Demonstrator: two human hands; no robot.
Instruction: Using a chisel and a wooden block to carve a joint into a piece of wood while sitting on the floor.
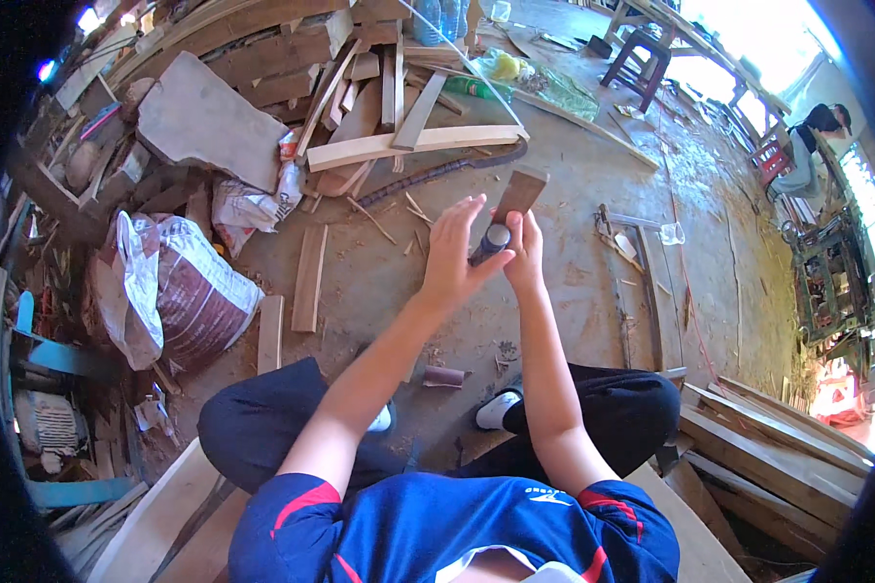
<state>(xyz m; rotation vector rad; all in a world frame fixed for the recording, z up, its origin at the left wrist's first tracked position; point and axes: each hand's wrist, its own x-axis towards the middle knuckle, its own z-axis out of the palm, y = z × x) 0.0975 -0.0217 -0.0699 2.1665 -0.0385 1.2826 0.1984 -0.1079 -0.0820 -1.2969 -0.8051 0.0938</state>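
In front of me, above the floor, my right hand [525, 251] closes round a brown flat wooden block [522, 190] that tilts up and away. Against it, between my hands, is a short dark cylinder [489, 245] with a round silvery end. Whether the cylinder is joined to the block I cannot tell. My left hand [450, 251] has its fingers stretched upward and apart, and its thumb reaches under the cylinder, seeming to touch it. A curled brown piece like sandpaper [443, 376] lies on the floor between my feet.
White and maroon sacks [199, 287] and a broad wooden slab [209, 121] lie at left. Ahead are a curved pale board [418, 146] and stacked timber. A clamp-like frame [642, 277] lies at right, before planks [768, 457]. Beyond a dark stool [640, 66], a person [812, 151] sits at far right.
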